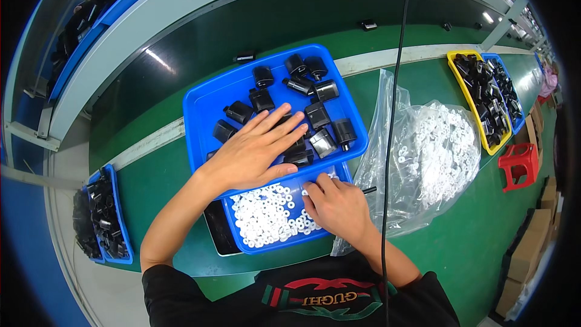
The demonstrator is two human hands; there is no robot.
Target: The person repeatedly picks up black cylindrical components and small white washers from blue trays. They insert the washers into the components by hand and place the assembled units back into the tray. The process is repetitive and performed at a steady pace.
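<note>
My left hand [254, 145] lies palm down with fingers stretched out over the black cylindrical parts [261, 100] in a large blue tray [200, 106]. It hides some of those parts, and whether it grips one does not show. My right hand [340, 207] is closed, fingertips down, above a smaller blue tray [272, 245] that holds many white ring washers [260, 215]. A thin black stick [370, 190] juts out beside its knuckles; the stick's other end is hidden in the hand. The large tray's near edge overlaps the smaller one.
To the right lies a clear plastic bag [445, 151] full of white washers. A black cable [396, 85] hangs across the view. Yellow [454, 63] and blue bins of black parts stand far right, near a red stool [519, 166]. Another blue bin [124, 230] is at left.
</note>
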